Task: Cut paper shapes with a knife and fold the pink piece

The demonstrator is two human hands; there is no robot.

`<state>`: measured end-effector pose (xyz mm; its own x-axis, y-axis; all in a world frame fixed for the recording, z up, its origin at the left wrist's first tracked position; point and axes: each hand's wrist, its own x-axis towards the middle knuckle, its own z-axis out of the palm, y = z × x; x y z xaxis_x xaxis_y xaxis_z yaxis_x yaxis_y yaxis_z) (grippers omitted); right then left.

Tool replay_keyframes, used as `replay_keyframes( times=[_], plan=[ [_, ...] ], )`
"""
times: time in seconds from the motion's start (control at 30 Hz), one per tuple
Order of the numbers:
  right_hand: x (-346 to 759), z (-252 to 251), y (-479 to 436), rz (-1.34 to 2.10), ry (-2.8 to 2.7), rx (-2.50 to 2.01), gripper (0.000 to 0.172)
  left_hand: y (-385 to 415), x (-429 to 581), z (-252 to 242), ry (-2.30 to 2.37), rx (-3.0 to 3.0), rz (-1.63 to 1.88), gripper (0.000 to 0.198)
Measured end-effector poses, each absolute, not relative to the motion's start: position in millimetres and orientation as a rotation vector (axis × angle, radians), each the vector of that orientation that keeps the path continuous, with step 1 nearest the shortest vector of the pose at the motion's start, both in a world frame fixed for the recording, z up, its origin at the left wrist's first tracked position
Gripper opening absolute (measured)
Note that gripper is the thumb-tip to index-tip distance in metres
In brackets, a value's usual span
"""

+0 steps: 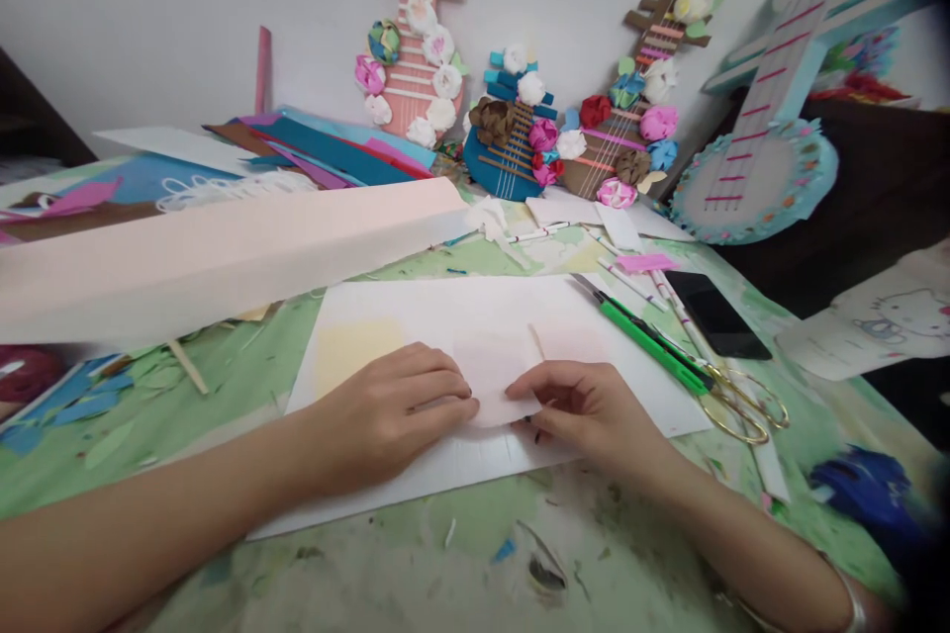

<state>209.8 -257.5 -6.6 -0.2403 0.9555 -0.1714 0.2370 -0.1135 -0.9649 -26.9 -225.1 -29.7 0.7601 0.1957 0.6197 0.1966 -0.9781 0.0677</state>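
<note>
A small piece of pale pink paper lies between my hands, above a large white sheet. My left hand rests on the sheet with its fingers together, their tips closed at the left edge of the pink paper. Its thumb is hard to make out. The right corner of the same piece is pinched between thumb and fingers of my right hand. A pale yellow square lies on the sheet beyond my left hand. Close to my right hand sit a green utility knife and gold-handled scissors.
A phone lies right of the knife. Along the left stretches a folded peach sheet. Paper-flower-decorated instrument models, one pink, one blue, one brown, lean on the wall. Paper scraps litter the green tablecloth.
</note>
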Motion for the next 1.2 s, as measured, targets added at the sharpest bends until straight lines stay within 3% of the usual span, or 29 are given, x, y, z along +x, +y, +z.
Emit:
replay_keyframes(
  times=[0.33, 0.6, 0.77, 0.87, 1.2],
  plan=[
    [219.4, -8.9, -253.5, 1.426, -1.635, -1.219, 0.018, -223.7, -27.0, -24.3, -0.336, -2.987, -0.903, 0.032],
    [216.9, -14.4, -256.1, 1.412, -1.707, -1.237, 0.017, -227.4, -26.8, -23.5, -0.329, -3.099, -0.908, 0.017],
    [214.5, -15.2, -258.8, 1.372, -1.691, -1.246, 0.011, -229.5, -27.8, -21.5, -0.283, -3.143, -0.866, 0.038],
    [214.1, -12.9, -259.8, 1.371, -1.703, -1.262, 0.012, -229.4, -26.7, -25.2, -0.294, -3.09, -0.901, 0.022],
    [223.1, -5.0, -258.1, 0.684, -2.297, -1.049, 0.021, -224.0, -26.3, -26.6, -0.312, -3.358, -1.064, 0.023]
  ],
)
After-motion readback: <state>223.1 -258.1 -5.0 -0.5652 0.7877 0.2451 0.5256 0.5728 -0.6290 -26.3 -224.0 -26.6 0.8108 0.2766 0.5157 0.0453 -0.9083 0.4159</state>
